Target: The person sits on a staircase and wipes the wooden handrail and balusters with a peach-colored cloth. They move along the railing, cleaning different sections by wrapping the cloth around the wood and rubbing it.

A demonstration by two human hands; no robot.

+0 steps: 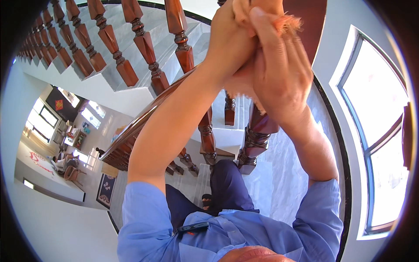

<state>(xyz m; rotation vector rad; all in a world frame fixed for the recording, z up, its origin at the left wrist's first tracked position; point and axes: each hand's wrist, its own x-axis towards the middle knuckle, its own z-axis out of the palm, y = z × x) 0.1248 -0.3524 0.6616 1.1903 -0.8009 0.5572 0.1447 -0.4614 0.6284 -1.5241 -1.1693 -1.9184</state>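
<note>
Both arms reach up to the top of the view, where my hands meet over a fuzzy orange-pink cloth point(244, 81) at the wooden handrail. My left hand point(233, 37) is closed on the cloth, its fingers bent and partly cut off by the upper edge. Pressed against it from the right, my right hand point(281, 72) lies with its fingers together over the same cloth. An orange tuft of the cloth sticks out beyond the right fingers, and a paler frayed edge hangs below the palms. The rail under the hands is mostly hidden.
Turned dark-red balusters point(144, 43) line the grey marble stairs point(192, 39) at the upper left. A thick newel post point(255, 142) stands below my hands. To the right is a bright window point(373, 91). A furnished room lies far below at left. A phone point(193, 227) sits at my shirt.
</note>
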